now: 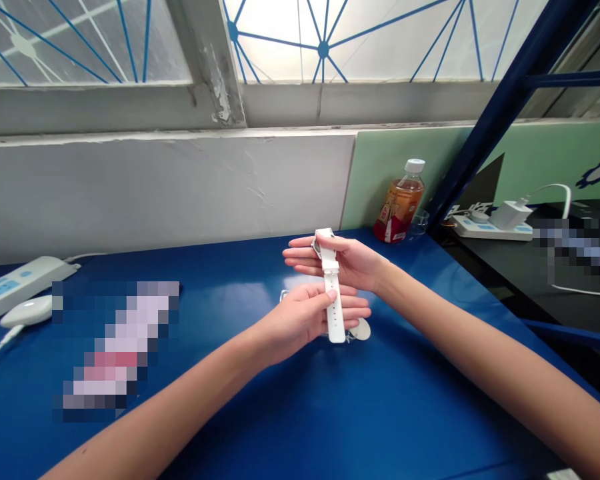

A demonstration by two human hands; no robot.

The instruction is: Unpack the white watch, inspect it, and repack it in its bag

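Observation:
A white wristwatch (333,303) is stretched between my two hands above the blue desk. My left hand (305,310) has its thumb on the strap end with the row of holes, the fingers lying behind it. Farther off, my right hand (353,259) pinches the other end near the watch case under its thumb, fingers pointing left. Only a small part of the case shows beside the right thumb. Beneath my left hand lies a round pale tag (361,329) with something clear beside it, mostly hidden by the hand.
On the blue desk (220,413), a pixelated flat object (125,340) lies to the left, near a white power strip (25,283) and a white plug-like device (27,311). A drink bottle (401,200) stands at the back right. Another power strip (495,227) sits beyond the blue frame post (480,140).

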